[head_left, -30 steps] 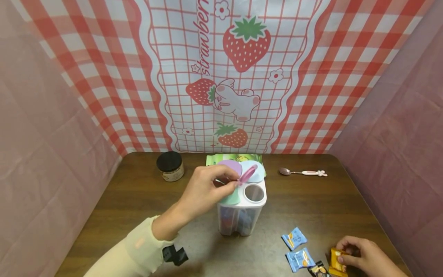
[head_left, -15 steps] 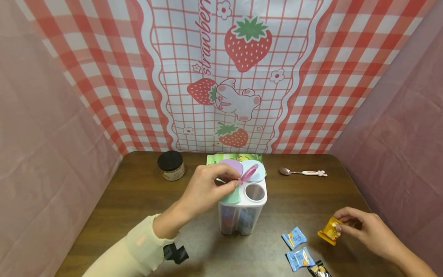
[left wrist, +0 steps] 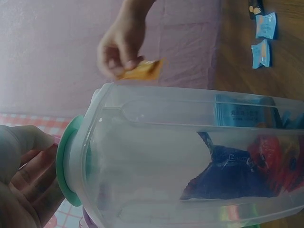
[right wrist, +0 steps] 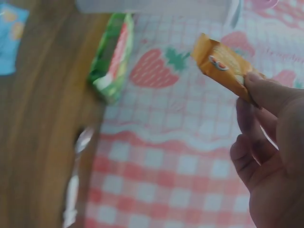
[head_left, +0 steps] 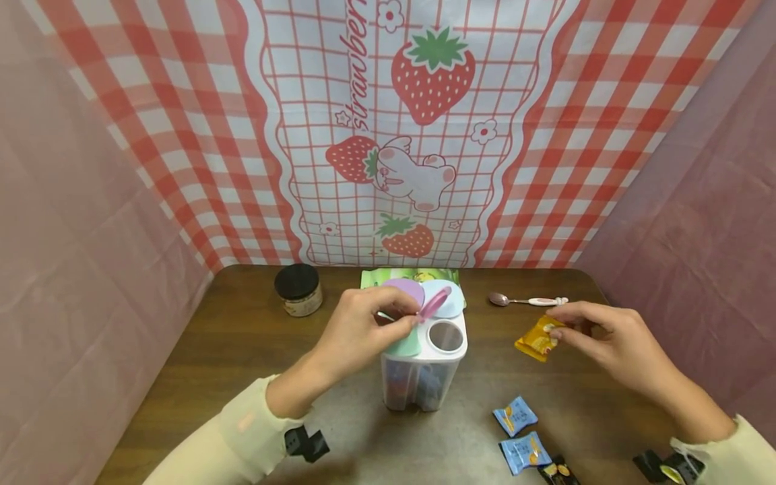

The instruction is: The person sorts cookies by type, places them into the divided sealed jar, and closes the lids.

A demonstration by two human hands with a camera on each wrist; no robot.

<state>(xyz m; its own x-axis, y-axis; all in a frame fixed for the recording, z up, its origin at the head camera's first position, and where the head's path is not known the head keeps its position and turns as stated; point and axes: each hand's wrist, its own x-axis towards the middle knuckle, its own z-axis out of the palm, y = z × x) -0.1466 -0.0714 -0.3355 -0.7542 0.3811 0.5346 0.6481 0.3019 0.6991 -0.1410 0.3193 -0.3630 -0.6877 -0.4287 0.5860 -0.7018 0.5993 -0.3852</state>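
Note:
My left hand (head_left: 364, 325) pinches a raised pink lid (head_left: 434, 304) over a clear plastic storage container (head_left: 422, 384). Beneath that lid, a round opening (head_left: 445, 337) shows at the container's front right; purple, light blue and green lids (head_left: 405, 345) cover the other corners. In the left wrist view, blue and red wrapped packets (left wrist: 228, 173) lie inside the container. Between thumb and fingers, my right hand (head_left: 618, 343) holds an orange-yellow snack packet (head_left: 538, 338) in the air, right of the container. The right wrist view shows the packet (right wrist: 225, 66) pinched at one end.
Two blue packets (head_left: 524, 453) and a black packet (head_left: 558, 471) lie at the table's front right. Behind them is a spoon (head_left: 527, 301). A black-lidded jar (head_left: 298, 291) stands back left, and a green package (head_left: 376, 277) lies behind the container.
My right hand has lifted the orange-yellow packet from the table's front right and carried it up and left toward the container. The left hand and pink lid have stayed put.

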